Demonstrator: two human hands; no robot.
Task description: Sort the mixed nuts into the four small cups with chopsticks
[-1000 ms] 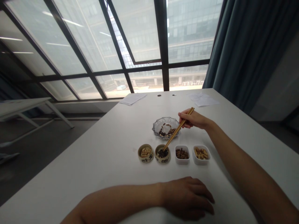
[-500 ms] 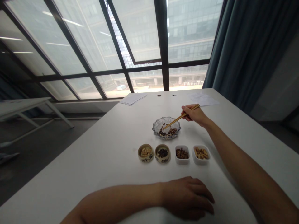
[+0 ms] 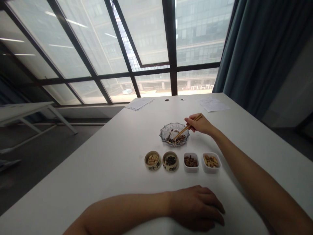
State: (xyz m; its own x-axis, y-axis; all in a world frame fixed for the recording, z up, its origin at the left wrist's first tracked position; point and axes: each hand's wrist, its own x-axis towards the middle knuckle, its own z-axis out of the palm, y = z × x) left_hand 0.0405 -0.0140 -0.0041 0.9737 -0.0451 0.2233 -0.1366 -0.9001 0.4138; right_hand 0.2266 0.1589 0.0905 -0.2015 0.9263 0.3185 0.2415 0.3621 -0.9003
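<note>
My right hand point(image 3: 198, 125) is shut on a pair of wooden chopsticks point(image 3: 187, 129), whose tips reach down into a cut-glass dish point(image 3: 164, 134) holding a mix of dark seeds and nuts beside a white lump. Just nearer stand two small patterned ceramic bowls, one of peanuts point(image 3: 153, 162) and one of dark seeds point(image 3: 170, 161). Two white square dishes follow to their right, with brown nuts point(image 3: 191, 162) and peanuts point(image 3: 211, 162). My left hand point(image 3: 197, 208) lies on the white table point(image 3: 117, 163), fingers slightly curled, holding nothing.
Loose white papers point(image 3: 139, 103) lie at the table's far edge, with another sheet point(image 3: 212, 104) to the right. Behind the table are large framed windows point(image 3: 171, 39) and a dark teal curtain point(image 3: 254, 45). A second white table point(image 3: 22, 111) stands at the left.
My right hand has moved from above the dark-seed bowl to the glass dish, and the chopstick tips now sit in the dish. My left hand has not moved.
</note>
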